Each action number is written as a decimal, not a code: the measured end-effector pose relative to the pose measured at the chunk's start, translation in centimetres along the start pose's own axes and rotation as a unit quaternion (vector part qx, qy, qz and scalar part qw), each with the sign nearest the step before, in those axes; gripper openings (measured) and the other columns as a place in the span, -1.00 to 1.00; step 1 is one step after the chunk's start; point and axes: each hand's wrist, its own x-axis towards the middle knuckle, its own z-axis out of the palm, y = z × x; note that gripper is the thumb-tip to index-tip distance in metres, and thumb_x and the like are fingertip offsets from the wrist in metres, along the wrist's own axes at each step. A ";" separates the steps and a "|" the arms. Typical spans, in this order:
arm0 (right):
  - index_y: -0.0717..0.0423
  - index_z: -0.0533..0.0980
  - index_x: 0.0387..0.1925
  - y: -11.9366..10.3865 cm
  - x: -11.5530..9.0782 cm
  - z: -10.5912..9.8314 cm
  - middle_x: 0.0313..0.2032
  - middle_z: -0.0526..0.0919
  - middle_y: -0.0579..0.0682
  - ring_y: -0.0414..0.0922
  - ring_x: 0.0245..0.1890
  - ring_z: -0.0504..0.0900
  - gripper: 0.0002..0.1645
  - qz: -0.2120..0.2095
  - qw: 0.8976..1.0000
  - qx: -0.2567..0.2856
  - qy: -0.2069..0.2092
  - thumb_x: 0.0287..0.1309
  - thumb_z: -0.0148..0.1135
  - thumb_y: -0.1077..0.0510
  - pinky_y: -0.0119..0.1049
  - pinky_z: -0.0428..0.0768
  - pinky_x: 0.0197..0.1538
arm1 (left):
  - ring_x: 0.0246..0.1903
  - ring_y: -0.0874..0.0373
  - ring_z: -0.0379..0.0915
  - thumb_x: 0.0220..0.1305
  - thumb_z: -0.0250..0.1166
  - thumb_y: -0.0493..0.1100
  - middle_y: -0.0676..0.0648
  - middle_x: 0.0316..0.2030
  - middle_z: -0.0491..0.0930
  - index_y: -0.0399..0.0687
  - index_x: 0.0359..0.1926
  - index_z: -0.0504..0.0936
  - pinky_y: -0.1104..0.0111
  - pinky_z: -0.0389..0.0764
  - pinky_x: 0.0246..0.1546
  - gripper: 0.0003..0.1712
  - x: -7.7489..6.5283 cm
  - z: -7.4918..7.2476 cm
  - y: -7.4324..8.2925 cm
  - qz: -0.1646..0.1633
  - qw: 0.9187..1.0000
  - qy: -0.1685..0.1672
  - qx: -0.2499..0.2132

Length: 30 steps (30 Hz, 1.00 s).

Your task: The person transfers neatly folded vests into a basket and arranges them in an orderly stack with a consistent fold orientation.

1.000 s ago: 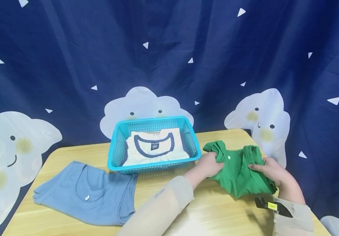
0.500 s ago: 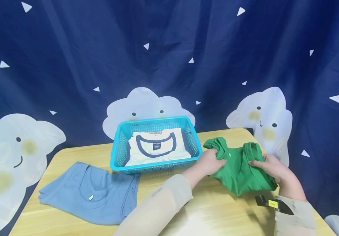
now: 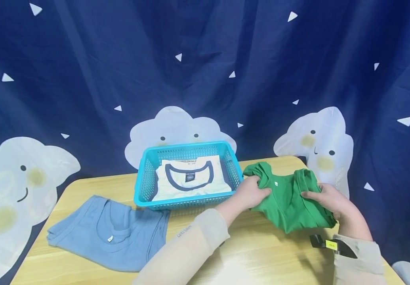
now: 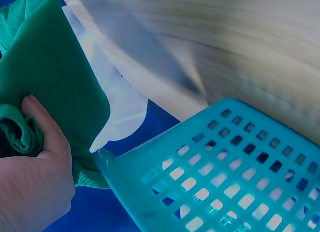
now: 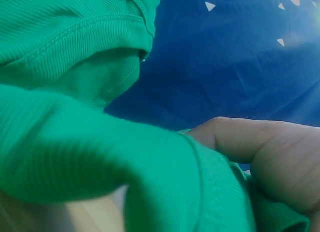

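Note:
A green ribbed tank top (image 3: 287, 202) hangs gathered between both hands at the right side of the table, its small white neck label showing. My left hand (image 3: 249, 193) grips one shoulder part just beside the basket's right end; in the left wrist view its thumb (image 4: 47, 124) lies against the bunched cloth. My right hand (image 3: 334, 204) pinches the other shoulder part. Thumb and folded green fabric (image 5: 165, 167) fill much of the right wrist view. Most fingers of both hands are hidden behind the cloth. The lower part of the top droops just above the wood.
A turquoise perforated basket (image 3: 187, 201) stands at the table's back middle, holding a folded white shirt (image 3: 205, 189) with dark neck trim. A folded blue tank top (image 3: 126, 253) lies on the wooden table (image 3: 254, 253) at left. A dark blue curtain (image 3: 205, 87) hangs behind.
Both hands have raised the green tank top slightly, and its bunched shoulders stand a little higher. The basket and blue tank top shift only a little with the head view.

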 end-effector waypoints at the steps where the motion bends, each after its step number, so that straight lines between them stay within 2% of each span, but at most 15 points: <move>1: 0.43 0.38 -0.09 -0.1 0.0 0.0 -0.40 0.68 -0.03 -0.15 -0.44 0.70 -0.68 -0.001 1.000 0.000 0.000 0.33 0.15 0.20 -0.18 0.72 -0.33 | 0.24 0.08 0.45 0.32 0.30 0.12 -0.09 0.27 0.52 -0.18 0.37 0.44 0.31 0.51 0.19 -0.28 -0.1 -0.2 0.0 0.002 1.000 0.002 -0.001; 3: 0.43 0.39 -0.10 -0.3 0.0 0.0 -0.41 0.67 -0.03 -0.15 -0.45 0.70 -0.69 -0.004 1.000 -0.001 0.000 0.33 0.15 0.21 -0.17 0.73 -0.34 | 0.13 0.11 0.53 0.32 0.30 0.11 -0.08 0.18 0.59 -0.19 0.31 0.48 0.31 0.55 0.11 -0.33 -0.2 -0.6 0.0 0.007 1.000 0.004 -0.008; 6: 0.46 0.40 -0.10 -0.7 0.1 -0.1 -0.41 0.68 -0.01 -0.14 -0.46 0.71 -0.69 -0.012 1.000 -0.007 0.002 0.33 0.15 0.22 -0.17 0.73 -0.35 | -0.16 0.16 0.57 0.32 0.30 0.09 -0.04 -0.12 0.66 -0.18 0.09 0.59 0.34 0.60 -0.11 -0.50 -0.3 -1.4 -0.2 0.022 1.000 0.010 -0.019; 8: 0.49 0.40 -0.09 -1.0 0.1 0.0 -0.41 0.69 0.00 -0.13 -0.46 0.71 -0.67 -0.017 1.000 -0.014 0.004 0.34 0.15 0.22 -0.16 0.73 -0.35 | -0.32 0.18 0.50 0.32 0.30 0.07 0.00 -0.33 0.60 -0.13 -0.10 0.59 0.36 0.56 -0.24 -0.64 -0.4 -1.9 -0.4 0.033 0.999 0.016 -0.031; 10: 0.50 0.40 -0.08 -1.3 0.2 0.1 -0.41 0.68 0.00 -0.14 -0.46 0.71 -0.66 -0.021 1.000 -0.022 0.007 0.33 0.16 0.22 -0.17 0.73 -0.36 | -0.39 0.18 0.46 0.32 0.30 0.05 0.03 -0.45 0.51 -0.07 -0.23 0.56 0.37 0.53 -0.31 -0.71 -0.4 -2.4 -0.5 0.043 0.998 0.021 -0.037; 13: 0.48 0.40 -0.09 -1.8 0.3 0.2 -0.41 0.68 0.00 -0.15 -0.47 0.70 -0.66 -0.021 0.999 -0.032 0.011 0.33 0.17 0.21 -0.18 0.72 -0.37 | -0.40 0.18 0.44 0.32 0.31 0.03 0.04 -0.48 0.47 -0.06 -0.28 0.53 0.38 0.52 -0.33 -0.74 -0.5 -3.3 -0.7 0.053 0.997 0.026 -0.046; 22: 0.38 0.41 -0.17 -3.4 0.8 0.4 -0.45 0.65 -0.04 -0.20 -0.50 0.66 -0.74 -0.030 0.998 -0.051 0.010 0.33 0.18 0.20 -0.23 0.70 -0.39 | -0.42 0.18 0.45 0.34 0.28 0.03 0.02 -0.49 0.46 -0.10 -0.26 0.54 0.38 0.53 -0.32 -0.71 -0.7 -5.1 -1.1 0.059 0.996 0.033 -0.051; 30: 0.46 0.39 -0.05 -4.4 1.4 0.5 -0.42 0.66 -0.04 -0.16 -0.47 0.68 -0.62 -0.034 0.998 -0.050 0.004 0.35 0.17 0.16 -0.20 0.71 -0.37 | -0.38 0.17 0.49 0.35 0.26 0.07 0.02 -0.42 0.53 -0.09 -0.20 0.58 0.34 0.56 -0.26 -0.69 -1.0 -6.8 -1.8 0.049 0.996 0.049 -0.062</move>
